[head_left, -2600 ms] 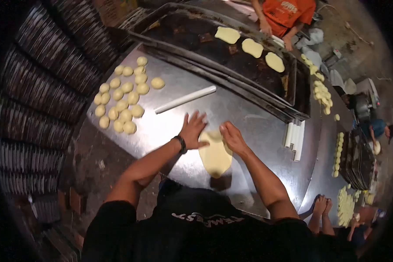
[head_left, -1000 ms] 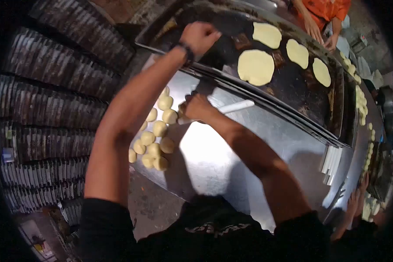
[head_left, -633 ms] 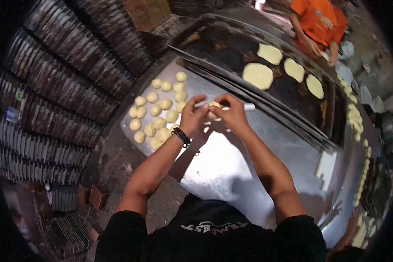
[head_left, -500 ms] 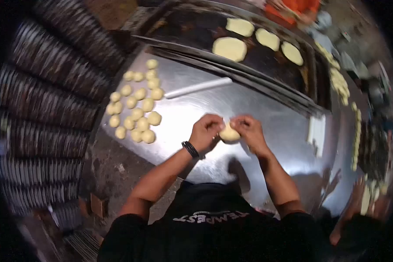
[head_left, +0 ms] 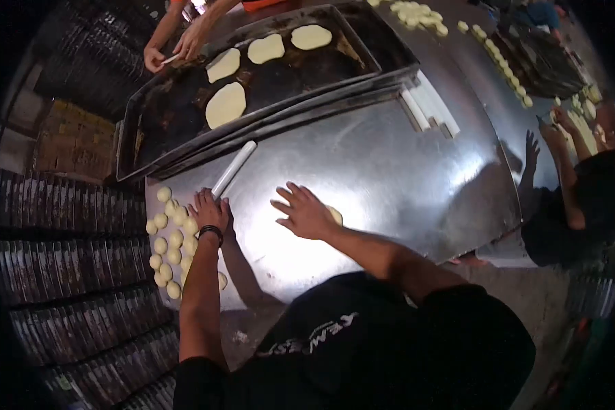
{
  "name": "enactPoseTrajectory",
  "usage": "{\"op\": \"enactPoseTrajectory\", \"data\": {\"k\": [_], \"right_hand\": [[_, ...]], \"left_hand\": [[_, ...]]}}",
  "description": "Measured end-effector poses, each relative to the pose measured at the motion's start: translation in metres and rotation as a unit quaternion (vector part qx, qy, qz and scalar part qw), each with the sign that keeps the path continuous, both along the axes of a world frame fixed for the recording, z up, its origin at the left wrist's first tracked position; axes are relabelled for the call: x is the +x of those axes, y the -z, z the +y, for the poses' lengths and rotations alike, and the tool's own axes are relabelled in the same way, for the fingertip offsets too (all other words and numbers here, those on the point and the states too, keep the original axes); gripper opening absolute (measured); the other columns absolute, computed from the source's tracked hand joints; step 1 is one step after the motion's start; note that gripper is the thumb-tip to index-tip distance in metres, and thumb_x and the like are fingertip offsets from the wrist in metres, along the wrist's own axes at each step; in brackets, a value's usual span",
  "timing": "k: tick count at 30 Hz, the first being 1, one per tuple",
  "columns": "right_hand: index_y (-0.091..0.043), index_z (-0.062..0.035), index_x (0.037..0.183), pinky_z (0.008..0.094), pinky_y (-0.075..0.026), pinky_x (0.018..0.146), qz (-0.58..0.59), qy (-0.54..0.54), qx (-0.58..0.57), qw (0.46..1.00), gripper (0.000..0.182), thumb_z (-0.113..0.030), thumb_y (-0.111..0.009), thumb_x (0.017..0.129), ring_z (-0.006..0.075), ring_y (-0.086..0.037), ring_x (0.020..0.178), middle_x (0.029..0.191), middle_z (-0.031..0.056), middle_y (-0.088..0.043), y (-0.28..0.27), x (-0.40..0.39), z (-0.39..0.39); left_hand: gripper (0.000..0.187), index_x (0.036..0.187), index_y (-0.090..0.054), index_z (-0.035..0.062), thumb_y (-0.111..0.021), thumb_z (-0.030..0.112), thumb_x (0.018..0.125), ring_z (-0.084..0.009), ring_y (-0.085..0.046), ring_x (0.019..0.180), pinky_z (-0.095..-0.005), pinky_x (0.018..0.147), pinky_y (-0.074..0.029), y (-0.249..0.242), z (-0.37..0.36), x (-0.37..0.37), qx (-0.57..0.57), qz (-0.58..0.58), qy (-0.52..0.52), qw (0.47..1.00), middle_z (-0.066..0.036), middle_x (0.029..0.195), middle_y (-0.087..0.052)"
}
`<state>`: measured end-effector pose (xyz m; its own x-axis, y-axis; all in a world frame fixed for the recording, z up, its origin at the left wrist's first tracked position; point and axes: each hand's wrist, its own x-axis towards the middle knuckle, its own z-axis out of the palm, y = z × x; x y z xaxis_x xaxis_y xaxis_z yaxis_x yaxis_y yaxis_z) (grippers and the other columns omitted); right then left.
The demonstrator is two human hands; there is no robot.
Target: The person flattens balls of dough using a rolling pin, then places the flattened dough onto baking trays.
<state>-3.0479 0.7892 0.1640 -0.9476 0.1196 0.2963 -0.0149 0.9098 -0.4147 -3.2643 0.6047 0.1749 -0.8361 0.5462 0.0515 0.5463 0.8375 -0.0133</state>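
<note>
My left hand (head_left: 210, 210), with a dark band at the wrist, is at the near end of a white rolling pin (head_left: 235, 168). Its fingers are stretched out beside the group of pale dough balls (head_left: 175, 238), and the forearm covers some of them. Fingers spread, my right hand (head_left: 306, 210) hovers over the shiny metal table (head_left: 383, 178) with nothing in its grasp. A piece of dough (head_left: 335, 215) shows just behind its wrist, partly hidden.
Beyond the table edge lies a dark baking tray (head_left: 273, 109) with several flat dough pieces (head_left: 225, 105). Another person's hands (head_left: 184, 46) work over its far corner. White bars (head_left: 427, 104) lie at right. Stacked dark trays (head_left: 75, 270) line the left; another person (head_left: 570, 198) works at right.
Both hands have let go of the dough piece they held together. My left hand has moved left to the rolling pin; my right hand has spread its fingers. The view has turned.
</note>
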Motion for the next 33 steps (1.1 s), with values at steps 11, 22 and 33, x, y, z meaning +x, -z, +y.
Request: {"op": "enactPoseTrajectory", "data": {"k": [11, 22, 33], "right_hand": [[-0.052, -0.0028, 0.125, 0.0436, -0.045, 0.093, 0.227, 0.210, -0.319, 0.896, 0.037, -0.024, -0.051, 0.094, 0.0338, -0.049, 0.116, 0.124, 0.0171, -0.053, -0.041, 0.045, 0.104], [-0.060, -0.0072, 0.114, 0.0490, -0.042, 0.090, -0.106, -0.049, -0.070, 0.991, 0.036, -0.011, -0.064, 0.078, 0.0367, -0.051, 0.110, 0.119, 0.0134, -0.056, -0.044, 0.152, 0.125], [-0.057, -0.0100, 0.124, 0.0494, -0.036, 0.096, 0.009, 0.059, 0.098, 0.993, 0.042, -0.034, -0.051, 0.090, 0.0349, -0.046, 0.114, 0.121, 0.0136, -0.054, -0.017, -0.077, 0.115]], "left_hand": [[0.049, 0.128, -0.047, 0.0034, -0.057, 0.028, 0.086, -0.0281, -0.039, 0.129, -0.0505, 0.108, -0.026, -0.044, 0.069, 0.171, 0.119, -0.100, 0.235, 0.960, -0.011, 0.137, -0.044], [0.065, 0.144, -0.028, 0.0036, -0.041, 0.042, 0.094, -0.0380, -0.016, 0.141, -0.0611, 0.109, -0.012, -0.016, 0.025, 0.307, 0.202, -0.207, 0.073, 0.955, -0.014, 0.153, -0.022], [0.050, 0.131, -0.045, 0.0016, -0.043, 0.030, 0.090, -0.0396, -0.020, 0.138, -0.0576, 0.110, -0.014, -0.004, 0.086, 0.107, 0.112, -0.023, -0.027, 0.993, -0.016, 0.149, -0.029]]}}
